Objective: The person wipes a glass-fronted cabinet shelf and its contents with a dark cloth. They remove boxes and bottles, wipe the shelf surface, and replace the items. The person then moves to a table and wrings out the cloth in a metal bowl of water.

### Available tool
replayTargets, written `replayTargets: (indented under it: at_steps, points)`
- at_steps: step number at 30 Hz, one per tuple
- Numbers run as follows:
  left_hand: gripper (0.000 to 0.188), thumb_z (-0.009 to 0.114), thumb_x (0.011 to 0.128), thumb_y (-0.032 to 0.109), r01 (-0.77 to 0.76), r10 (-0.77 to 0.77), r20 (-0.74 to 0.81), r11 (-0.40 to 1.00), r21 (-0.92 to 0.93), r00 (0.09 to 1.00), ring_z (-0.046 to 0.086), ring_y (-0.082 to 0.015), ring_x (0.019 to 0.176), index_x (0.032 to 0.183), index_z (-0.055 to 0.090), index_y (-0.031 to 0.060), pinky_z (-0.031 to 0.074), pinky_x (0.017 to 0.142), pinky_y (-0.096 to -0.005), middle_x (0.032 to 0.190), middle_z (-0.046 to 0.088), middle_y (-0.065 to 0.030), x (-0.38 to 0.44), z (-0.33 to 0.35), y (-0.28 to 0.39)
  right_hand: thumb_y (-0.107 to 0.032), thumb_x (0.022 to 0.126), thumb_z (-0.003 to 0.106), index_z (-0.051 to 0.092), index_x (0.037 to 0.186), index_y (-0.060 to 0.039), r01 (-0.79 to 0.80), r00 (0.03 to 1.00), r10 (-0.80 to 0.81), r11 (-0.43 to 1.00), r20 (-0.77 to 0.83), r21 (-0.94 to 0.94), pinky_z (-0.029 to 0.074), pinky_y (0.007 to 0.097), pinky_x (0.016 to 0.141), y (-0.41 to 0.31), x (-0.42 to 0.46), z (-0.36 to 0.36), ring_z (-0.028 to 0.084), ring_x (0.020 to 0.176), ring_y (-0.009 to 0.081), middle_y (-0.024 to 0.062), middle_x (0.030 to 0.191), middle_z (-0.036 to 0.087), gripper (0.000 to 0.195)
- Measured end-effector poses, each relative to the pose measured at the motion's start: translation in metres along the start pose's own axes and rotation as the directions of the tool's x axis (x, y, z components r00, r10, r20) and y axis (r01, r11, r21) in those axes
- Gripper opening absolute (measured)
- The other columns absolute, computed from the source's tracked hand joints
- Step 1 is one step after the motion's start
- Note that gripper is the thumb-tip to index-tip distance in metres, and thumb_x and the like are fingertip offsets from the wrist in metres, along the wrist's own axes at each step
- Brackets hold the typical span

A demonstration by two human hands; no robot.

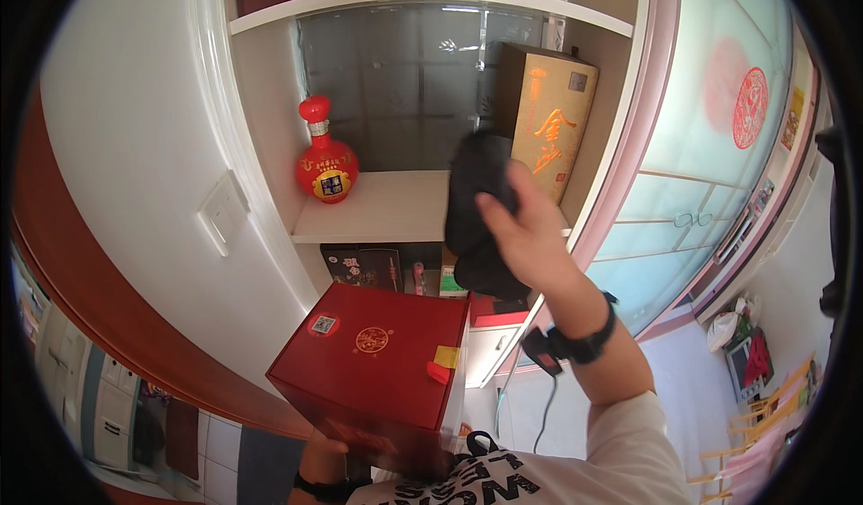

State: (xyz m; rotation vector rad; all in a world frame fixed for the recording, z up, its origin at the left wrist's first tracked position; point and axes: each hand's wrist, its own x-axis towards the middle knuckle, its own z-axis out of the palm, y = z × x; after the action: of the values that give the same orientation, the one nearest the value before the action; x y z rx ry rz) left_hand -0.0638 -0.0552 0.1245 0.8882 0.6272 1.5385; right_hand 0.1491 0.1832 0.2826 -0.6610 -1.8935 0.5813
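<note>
My right hand (532,228) grips a black cloth (477,195), raised before the open shelf and overlapping the left edge of a tall gold gift box (549,120). Against my body, my left hand (325,454) holds a large dark-red box (384,356) from its near left side; most of those fingers are hidden. The red box's top bears a gold round emblem, a printed code and a yellow-and-red tab. On the middle shelf (384,201) a red gourd-shaped bottle (328,161) stands upright at the left.
Below the middle shelf are a black printed box (361,265), a small pink bottle (419,278) and a red box (499,309). A light switch (226,213) is on the left wall. Frosted glass doors (674,168) flank the right side. A cable (549,410) hangs from my right wrist strap.
</note>
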Motion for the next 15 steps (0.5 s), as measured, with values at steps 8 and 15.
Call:
replayTargets:
  at_steps: [8,15]
  points:
    - [0.112,0.084,0.062,0.042,0.008,-0.008,-0.071,1.000,0.007,0.997,0.046,-0.0303,0.135,0.152,0.026,0.0070,0.040,0.113,-0.0458,0.148,0.044,-0.0149,0.001,-0.016,-0.001,-0.042,0.100,0.035,0.033,0.154,-0.0159,0.196,0.765,0.266,0.772,0.587,-0.605,0.023,0.0542,0.118,0.091,0.058,0.166,0.026,0.146,0.0361,0.0154,0.162,0.021,0.060]
    - [0.111,0.084,0.063,0.043,0.021,-0.020,-0.166,1.000,0.010,0.986,0.047,-0.0300,0.134,0.151,0.027,0.0071,0.041,0.112,-0.0456,0.148,0.044,-0.0145,-0.012,-0.033,-0.001,-0.049,0.100,0.030,0.028,0.156,-0.0203,0.134,0.722,0.375,0.748,0.581,-0.650,0.013,0.0601,0.119,0.100,0.094,0.185,0.018,0.150,0.0337,0.0120,0.164,0.015,0.063]
